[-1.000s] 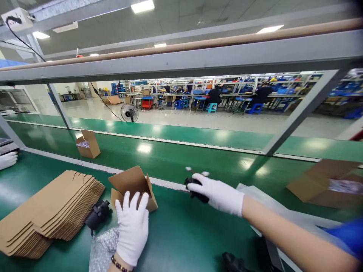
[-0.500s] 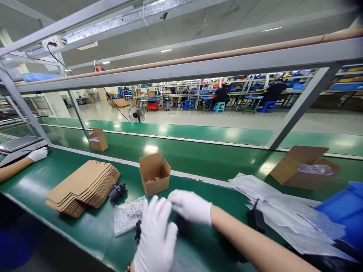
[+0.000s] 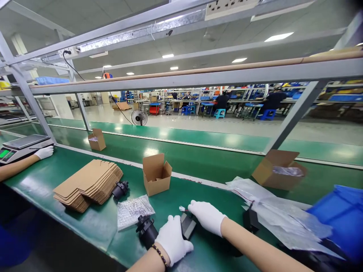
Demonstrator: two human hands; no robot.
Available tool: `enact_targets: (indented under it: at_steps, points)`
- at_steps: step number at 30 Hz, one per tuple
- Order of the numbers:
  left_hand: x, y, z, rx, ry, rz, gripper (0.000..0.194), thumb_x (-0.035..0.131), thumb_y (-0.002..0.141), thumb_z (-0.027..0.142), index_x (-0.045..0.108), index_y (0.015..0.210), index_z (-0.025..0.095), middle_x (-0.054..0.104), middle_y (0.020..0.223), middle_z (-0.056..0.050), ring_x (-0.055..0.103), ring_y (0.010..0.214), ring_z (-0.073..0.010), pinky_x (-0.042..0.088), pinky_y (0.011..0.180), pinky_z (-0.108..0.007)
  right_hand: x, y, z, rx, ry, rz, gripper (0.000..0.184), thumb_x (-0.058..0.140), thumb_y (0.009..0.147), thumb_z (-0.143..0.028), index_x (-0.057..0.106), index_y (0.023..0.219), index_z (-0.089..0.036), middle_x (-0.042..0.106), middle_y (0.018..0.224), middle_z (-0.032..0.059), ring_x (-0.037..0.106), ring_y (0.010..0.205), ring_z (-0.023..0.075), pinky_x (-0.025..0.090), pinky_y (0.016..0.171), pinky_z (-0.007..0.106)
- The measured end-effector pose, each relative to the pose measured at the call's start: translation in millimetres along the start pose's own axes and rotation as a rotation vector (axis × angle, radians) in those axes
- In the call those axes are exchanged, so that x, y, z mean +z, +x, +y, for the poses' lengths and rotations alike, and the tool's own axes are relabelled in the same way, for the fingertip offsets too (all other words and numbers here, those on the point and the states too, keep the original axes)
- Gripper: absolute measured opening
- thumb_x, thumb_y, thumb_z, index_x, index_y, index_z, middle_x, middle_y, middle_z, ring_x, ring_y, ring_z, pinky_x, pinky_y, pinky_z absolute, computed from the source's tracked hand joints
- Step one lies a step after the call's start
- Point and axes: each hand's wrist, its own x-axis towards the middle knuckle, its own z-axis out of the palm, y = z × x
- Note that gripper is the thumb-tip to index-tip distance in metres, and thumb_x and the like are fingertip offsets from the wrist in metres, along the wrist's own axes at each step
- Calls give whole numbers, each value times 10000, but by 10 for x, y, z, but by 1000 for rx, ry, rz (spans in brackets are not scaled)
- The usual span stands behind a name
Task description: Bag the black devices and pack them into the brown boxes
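A black rectangular box with a grey face (image 3: 187, 226), like a power adapter, rests on the green bench between my gloved hands. My left hand (image 3: 172, 240) has its fingers against the box's left side, thumb pointing right. The fingertips of my right hand (image 3: 208, 217) are closed at its far end, on a short wire lead with a white plug (image 3: 183, 209). Left of my left hand lies a black cylindrical fitting (image 3: 146, 229), partly hidden by the hand. A bubble-wrap pouch (image 3: 134, 212) and a second black fitting (image 3: 120, 190) lie farther left.
An open carton (image 3: 157, 185) stands ahead of my hands. Flat cartons (image 3: 87, 183) are stacked left. Plastic bags (image 3: 272, 204), another black box (image 3: 250, 220) and a blue bin (image 3: 337, 219) lie right. A co-worker's gloved hand (image 3: 44, 152) is beside a scale (image 3: 25, 147).
My left hand has moved down and right, uncovering the black fitting. My right hand has shifted right, and the black box and its white plug now show between the hands.
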Motion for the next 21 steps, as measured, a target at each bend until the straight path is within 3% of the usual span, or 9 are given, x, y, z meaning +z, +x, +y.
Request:
enact_targets:
  at_steps: [4,6,8,12,14,16,19,21]
  points:
    - [-76,79,-120,147,-497,-86,596,660,758,426,512,1280,181,635,1097,-95,597,1006,-284,434,892,-413,-192,-202,121,44,32,168,428,340,859,-41,633,1146,-165,644,1069,152,655,878,262,513,755,395]
    - [-93,119,-134,209,-754,-140,635,759,658,348,549,1235,185,644,1097,-71,583,991,-255,437,872,-373,-200,-294,118,117,159,366,464,282,907,-100,589,1244,-185,643,1119,151,638,963,265,514,838,423]
    - [-107,137,-118,263,-968,-162,670,824,559,272,586,1179,183,642,1089,-63,576,922,-219,443,782,-314,-130,-350,58,201,382,611,450,272,944,-195,570,1280,-208,657,1112,134,633,1003,261,505,917,439]
    - [-151,116,-40,318,-1211,-110,455,742,683,365,633,1051,121,615,878,-40,474,633,-106,321,541,-226,129,-343,-201,385,818,959,372,352,959,-396,611,1179,-245,647,1159,122,624,1054,271,473,1013,461]
    - [-159,115,-3,354,-1265,-75,352,724,693,339,632,939,105,567,768,-8,425,587,-86,290,520,-220,244,-295,-366,486,1009,1014,360,373,946,-436,608,1151,-255,636,1196,121,613,1086,283,465,1027,489]
    - [-146,144,22,379,-1269,-27,260,730,687,269,606,859,118,532,728,15,424,596,-82,306,533,-215,306,-230,-520,532,1199,990,363,380,934,-451,595,1158,-263,636,1214,113,603,1118,295,468,1021,514]
    - [-124,240,37,409,-1222,4,301,718,741,254,588,993,155,579,894,-16,516,740,-115,404,611,-219,278,-128,-648,499,1383,913,331,443,899,-473,619,1086,-264,664,1180,104,612,1103,315,474,1007,528]
    - [-132,314,43,423,-1180,-74,354,706,772,301,558,1069,177,576,1007,-44,552,876,-164,477,658,-249,206,-82,-635,463,1399,895,337,466,886,-499,634,1046,-255,660,1193,104,601,1124,315,441,1044,516]
